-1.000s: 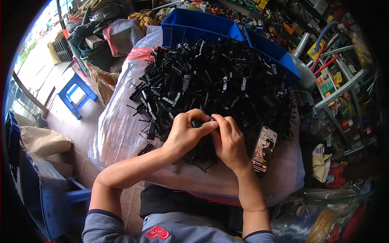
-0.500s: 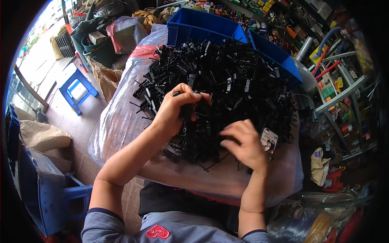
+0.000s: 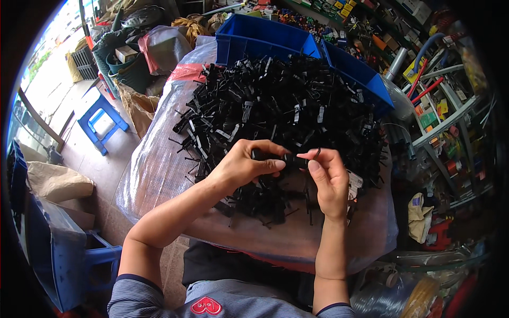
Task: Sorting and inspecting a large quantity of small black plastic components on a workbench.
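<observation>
A large heap of small black plastic parts (image 3: 275, 106) with thin rods sticking out covers the middle of the plastic-covered table (image 3: 228, 225). Over its near side, my left hand (image 3: 241, 165) is closed round a dark cylindrical black part (image 3: 295, 160), thumb and forefinger pressing along it. The fingers of my right hand (image 3: 333, 183) pinch at the right end of that same part, so both hands meet on it. Its exact kind is partly hidden by my fingers. Beside my right wrist lies a phone (image 3: 354, 183), partly covered.
Two blue bins (image 3: 265, 37) stand along the heap's far edge. A metal shelf rack (image 3: 445, 122) with mixed goods is at the right. On the left floor are a blue stool (image 3: 98, 119), a brown paper sack (image 3: 58, 181) and a big blue crate (image 3: 55, 249).
My right hand has risen from the near right of the heap to the part in my left hand. My left hand has come lower and slightly right, turning the part sideways.
</observation>
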A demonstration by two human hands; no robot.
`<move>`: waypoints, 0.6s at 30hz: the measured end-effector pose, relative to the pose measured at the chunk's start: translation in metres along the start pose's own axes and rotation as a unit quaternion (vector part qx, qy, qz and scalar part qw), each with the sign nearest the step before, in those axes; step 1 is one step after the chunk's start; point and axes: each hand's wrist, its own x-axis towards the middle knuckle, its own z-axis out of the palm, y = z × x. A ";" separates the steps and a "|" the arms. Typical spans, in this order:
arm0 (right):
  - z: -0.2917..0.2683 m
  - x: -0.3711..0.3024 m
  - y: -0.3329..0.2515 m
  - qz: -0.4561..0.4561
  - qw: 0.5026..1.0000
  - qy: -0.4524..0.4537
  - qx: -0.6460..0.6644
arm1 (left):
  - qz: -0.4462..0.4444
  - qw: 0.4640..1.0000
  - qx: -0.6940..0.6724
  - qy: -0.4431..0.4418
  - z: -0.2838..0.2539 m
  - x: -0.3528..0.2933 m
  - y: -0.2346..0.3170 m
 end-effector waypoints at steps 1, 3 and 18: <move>0.005 0.001 -0.005 -0.008 0.999 0.031 0.021 | 0.000 1.000 0.000 0.000 0.001 0.000 -0.001; 0.014 0.001 -0.004 -0.026 0.996 0.077 0.031 | 0.066 0.995 0.053 0.059 0.004 0.001 -0.006; 0.010 -0.002 0.008 -0.029 0.991 -0.012 0.134 | 0.334 0.920 0.159 0.127 0.015 0.000 -0.022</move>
